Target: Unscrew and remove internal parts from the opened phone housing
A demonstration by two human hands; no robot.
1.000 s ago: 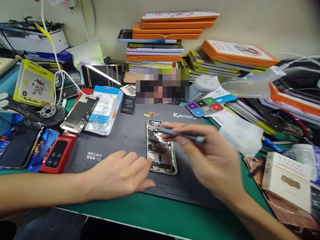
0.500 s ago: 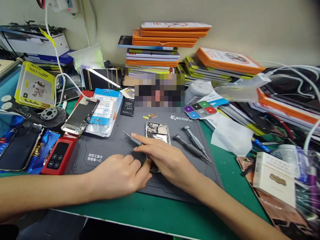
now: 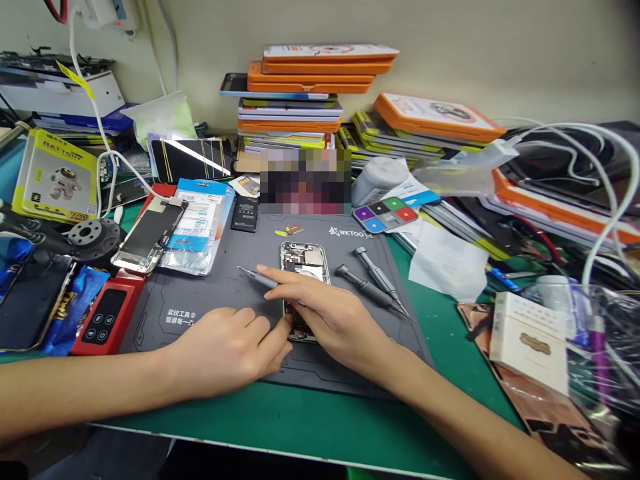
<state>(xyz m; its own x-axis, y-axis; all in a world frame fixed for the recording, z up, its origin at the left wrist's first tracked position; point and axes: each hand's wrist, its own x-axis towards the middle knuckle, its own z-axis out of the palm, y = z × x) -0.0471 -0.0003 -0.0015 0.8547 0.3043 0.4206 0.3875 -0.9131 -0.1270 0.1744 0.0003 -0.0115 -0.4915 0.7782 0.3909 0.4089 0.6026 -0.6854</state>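
An opened phone (image 3: 306, 257) lies on the dark grey repair mat (image 3: 210, 293), its inner parts bare and its lower half partly covered by my hands. My right hand (image 3: 327, 310) reaches over it, fingers closed round a grey screwdriver (image 3: 263, 278) whose thin tip points left, away from the phone. At the phone's lower left edge is my left hand (image 3: 240, 343), fingers curled in; what its fingertips pinch, if anything, is hidden. Two more screwdrivers (image 3: 373, 290) rest to the right of the phone. Small flex-cable pieces (image 3: 290, 231) lie beyond it.
A black battery (image 3: 245, 213), a detached screen (image 3: 150, 233) and a red device (image 3: 103, 317) stand left. Stacked orange boxes (image 3: 310, 80) are at the back. On the right are a colored-square pad (image 3: 385, 215), white paper (image 3: 447, 260) and a white box (image 3: 530, 340).
The whole view has shifted, so everything sits slightly further left. Both hands keep nearly the same pose around the phone, and the screwdriver stays in my right hand.
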